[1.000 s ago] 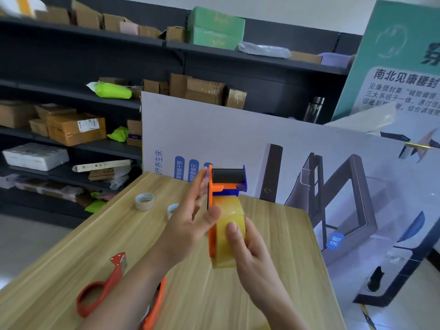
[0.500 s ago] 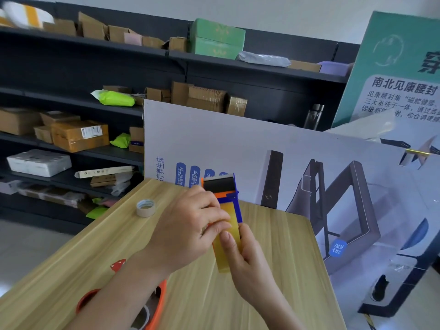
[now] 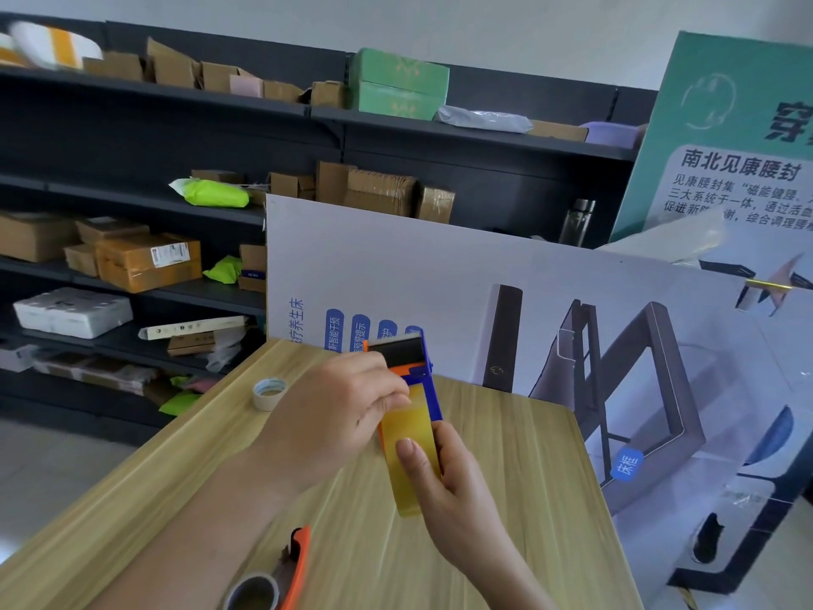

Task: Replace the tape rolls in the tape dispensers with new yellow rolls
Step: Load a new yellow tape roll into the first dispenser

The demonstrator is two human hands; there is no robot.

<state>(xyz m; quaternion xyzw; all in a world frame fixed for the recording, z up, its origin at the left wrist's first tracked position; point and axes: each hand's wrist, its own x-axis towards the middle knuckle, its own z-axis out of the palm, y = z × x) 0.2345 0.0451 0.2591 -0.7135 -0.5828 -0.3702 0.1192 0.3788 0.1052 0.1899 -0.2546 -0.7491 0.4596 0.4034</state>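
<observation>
The table (image 3: 506, 499) lies bare along its right edge and far right corner, open to a passing hand. A spent tape core (image 3: 269, 392) sits near the far left edge (alone there), and a second orange dispenser (image 3: 281, 574) blocks the near edge, while a leaning printed board (image 3: 440, 275) walls off the far edge.

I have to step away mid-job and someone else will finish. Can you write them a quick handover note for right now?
Left hand: fingers pinched at the top of the yellow roll, below the roller.
Right hand: gripping the roll from below, thumb on its face.
Roll sits in the blue-and-orange dispenser, held above the table.
Empty core lies far left; a second dispenser sits at the near edge, partly out of view.
Done: new roll mounted. Left: thread the tape, then the other dispenser.
</observation>
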